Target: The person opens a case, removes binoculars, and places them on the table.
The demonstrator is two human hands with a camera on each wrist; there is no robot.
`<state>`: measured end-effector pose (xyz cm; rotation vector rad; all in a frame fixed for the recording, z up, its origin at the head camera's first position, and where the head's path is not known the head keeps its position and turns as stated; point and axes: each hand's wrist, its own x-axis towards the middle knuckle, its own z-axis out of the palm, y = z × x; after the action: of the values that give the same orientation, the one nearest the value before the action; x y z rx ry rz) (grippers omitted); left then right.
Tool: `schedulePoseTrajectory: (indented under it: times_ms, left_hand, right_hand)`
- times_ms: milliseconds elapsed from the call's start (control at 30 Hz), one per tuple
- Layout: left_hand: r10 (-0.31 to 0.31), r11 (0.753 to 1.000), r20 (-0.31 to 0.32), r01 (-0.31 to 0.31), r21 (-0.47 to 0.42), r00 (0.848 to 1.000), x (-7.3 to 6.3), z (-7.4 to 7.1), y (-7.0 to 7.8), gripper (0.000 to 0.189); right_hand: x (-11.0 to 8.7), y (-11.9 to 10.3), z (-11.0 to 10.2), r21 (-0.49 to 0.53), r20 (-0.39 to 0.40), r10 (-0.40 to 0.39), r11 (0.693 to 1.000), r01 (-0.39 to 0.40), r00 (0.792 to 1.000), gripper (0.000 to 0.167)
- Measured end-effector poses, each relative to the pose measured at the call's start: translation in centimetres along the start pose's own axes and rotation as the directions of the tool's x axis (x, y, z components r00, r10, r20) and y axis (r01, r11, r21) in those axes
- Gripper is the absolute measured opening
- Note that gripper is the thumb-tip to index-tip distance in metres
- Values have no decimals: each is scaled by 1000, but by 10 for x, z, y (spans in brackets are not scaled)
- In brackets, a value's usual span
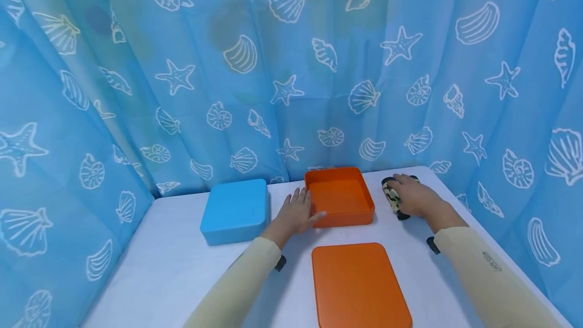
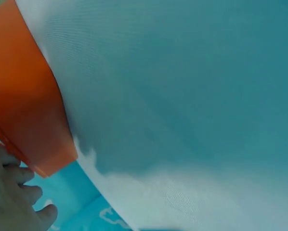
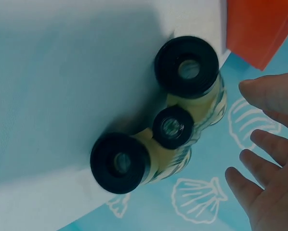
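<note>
An open orange square box [image 1: 343, 219] stands at the back middle of the white table. My left hand [image 1: 295, 211] lies at its left side with the fingers straight along the rim and the thumb toward the front. In the left wrist view the fingertips are right at the edge of the orange box [image 2: 31, 91]. Camouflage binoculars [image 1: 392, 198] with black eyepieces lie to the right of the box. Over them hovers my right hand [image 1: 415, 197], partly hiding them. In the right wrist view its fingers are spread, apart from the binoculars [image 3: 173, 127].
A flat orange lid [image 1: 361, 285] lies in front of the box. At the left stands a closed blue box [image 1: 234, 207]. A blue curtain [image 1: 255, 90] with white shells hangs behind and beside the white table [image 1: 159, 262].
</note>
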<state>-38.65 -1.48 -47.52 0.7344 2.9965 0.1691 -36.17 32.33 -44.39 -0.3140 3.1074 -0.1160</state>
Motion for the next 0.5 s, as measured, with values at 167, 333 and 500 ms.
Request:
schedulePoseTrajectory:
  times_ms: [167, 333, 500]
  left_hand:
    - [15, 999, -11, -14, 37, 1000, -12, -8, -8, 92]
    - [7, 997, -28, -5, 82, 1000, -25, -25, -19, 87]
    - [-35, 996, -20, 36, 83, 999, -37, -36, -40, 86]
  right_hand:
    - [0, -11, 1, -14, -74, -49, 999, 48, 996, 55]
    - [3, -28, -2, -31, -93, -88, 996, 85, 992, 50]
    - [11, -48, -4, -15, -93, -111, 994, 110, 989, 55]
